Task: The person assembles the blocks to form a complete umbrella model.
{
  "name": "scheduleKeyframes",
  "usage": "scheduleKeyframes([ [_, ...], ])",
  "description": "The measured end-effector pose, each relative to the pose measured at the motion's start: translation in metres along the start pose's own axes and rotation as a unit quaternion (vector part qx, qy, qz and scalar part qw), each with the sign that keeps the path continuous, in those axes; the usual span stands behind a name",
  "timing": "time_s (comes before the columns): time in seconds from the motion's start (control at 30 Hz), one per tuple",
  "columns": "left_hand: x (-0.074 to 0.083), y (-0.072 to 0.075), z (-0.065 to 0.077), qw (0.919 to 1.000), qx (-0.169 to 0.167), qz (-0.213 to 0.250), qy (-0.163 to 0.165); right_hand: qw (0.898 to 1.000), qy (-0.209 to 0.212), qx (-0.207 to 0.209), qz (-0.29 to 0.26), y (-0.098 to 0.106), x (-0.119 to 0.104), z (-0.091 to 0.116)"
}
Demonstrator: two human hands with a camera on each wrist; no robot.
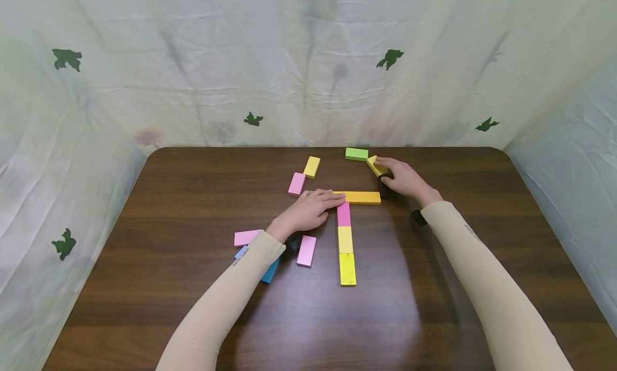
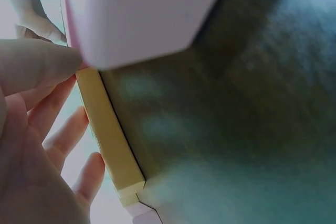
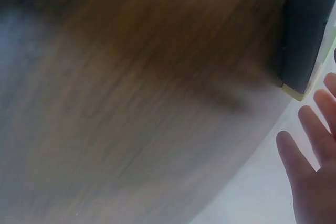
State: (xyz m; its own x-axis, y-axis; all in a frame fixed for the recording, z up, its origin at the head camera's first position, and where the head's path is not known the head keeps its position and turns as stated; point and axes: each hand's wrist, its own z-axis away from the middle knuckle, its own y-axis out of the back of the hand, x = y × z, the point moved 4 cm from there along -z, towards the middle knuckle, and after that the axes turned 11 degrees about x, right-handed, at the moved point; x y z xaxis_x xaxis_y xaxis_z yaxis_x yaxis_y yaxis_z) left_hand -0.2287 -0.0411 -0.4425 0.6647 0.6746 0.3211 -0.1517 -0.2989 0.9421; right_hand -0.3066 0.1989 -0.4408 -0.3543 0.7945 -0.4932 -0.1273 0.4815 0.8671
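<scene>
Flat coloured blocks lie on the table. My left hand (image 1: 308,210) rests with extended fingers over the left part of an orange strip (image 1: 363,198); in the left wrist view, fingers touch along the side of the orange block (image 2: 110,135). From this strip a column runs toward me: a pink block (image 1: 343,214), a pale yellow block (image 1: 345,240) and a bright yellow block (image 1: 347,269). My right hand (image 1: 405,178) touches a yellow block (image 1: 375,166) and a black block (image 1: 384,184), partly hidden. The right wrist view shows spread fingers beside the black block (image 3: 310,30).
A green block (image 1: 356,154) lies by the far edge. Left of the strip are a yellow block (image 1: 311,167) and a pink block (image 1: 296,183). Around my left forearm lie pink blocks (image 1: 306,251) and blue blocks (image 1: 271,272), partly covered. A cloth (image 1: 308,66) hangs behind the table.
</scene>
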Motion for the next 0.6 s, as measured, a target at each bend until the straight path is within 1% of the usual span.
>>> scheduleKeyframes([
  [0.1, 0.001, 0.0, 0.0, 1.0, -0.001, 0.003, 0.002, 1.0, 0.006, 0.002, -0.001, 0.001, 0.0, 0.003],
  [0.23, 0.0, 0.001, 0.001, 0.9999, -0.003, 0.008, 0.009, 1.0, 0.011, -0.002, 0.005, 0.001, -0.003, 0.001],
  [0.47, -0.001, 0.0, 0.0, 1.0, 0.003, 0.001, -0.004, 0.999, -0.001, -0.014, 0.037, -0.001, -0.012, -0.017],
  [0.6, -0.001, -0.001, 0.0, 1.0, 0.005, -0.002, -0.007, 0.998, -0.001, -0.023, 0.057, -0.004, -0.014, -0.025],
])
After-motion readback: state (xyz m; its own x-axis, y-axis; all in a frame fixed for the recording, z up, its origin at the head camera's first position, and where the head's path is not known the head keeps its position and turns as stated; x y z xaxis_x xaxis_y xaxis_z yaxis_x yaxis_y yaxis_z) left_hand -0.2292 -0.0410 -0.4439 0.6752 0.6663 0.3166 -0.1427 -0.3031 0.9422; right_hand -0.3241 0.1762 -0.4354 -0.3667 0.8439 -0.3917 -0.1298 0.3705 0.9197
